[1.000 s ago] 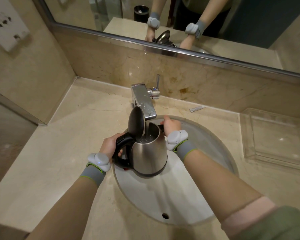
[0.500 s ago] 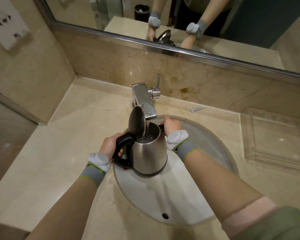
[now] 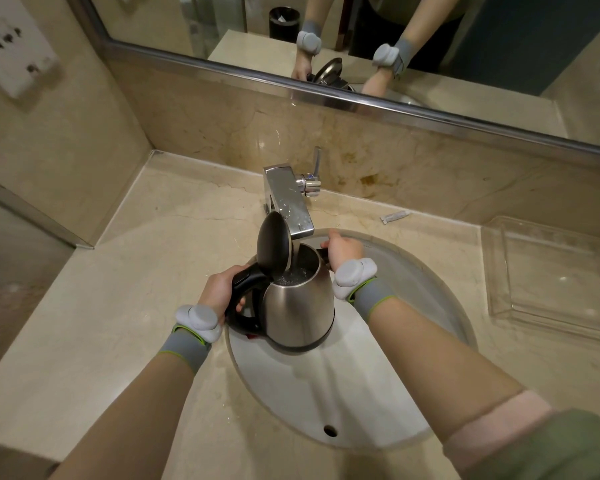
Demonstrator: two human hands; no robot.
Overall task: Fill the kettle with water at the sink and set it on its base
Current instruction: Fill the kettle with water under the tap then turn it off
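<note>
A stainless steel kettle [image 3: 300, 313] with a black handle hangs over the white sink basin [image 3: 326, 393], under the chrome tap [image 3: 290, 202]. Its black lid [image 3: 273, 249] stands open and upright. A stream of water runs from the spout into the kettle, and water shows inside. My left hand [image 3: 219, 292] grips the black handle. My right hand [image 3: 343, 249] holds the kettle's far rim by the spout. The kettle's base is not in view.
Beige marble counter [image 3: 118, 289] surrounds the basin. A clear plastic tray [image 3: 551, 275] sits at the right. A small sachet [image 3: 395, 215] lies by the back wall. The mirror above reflects my arms. A wall socket plate [image 3: 11, 46] is at upper left.
Almost nothing has moved. The kettle stays under the running tap with both hands in the same hold.
</note>
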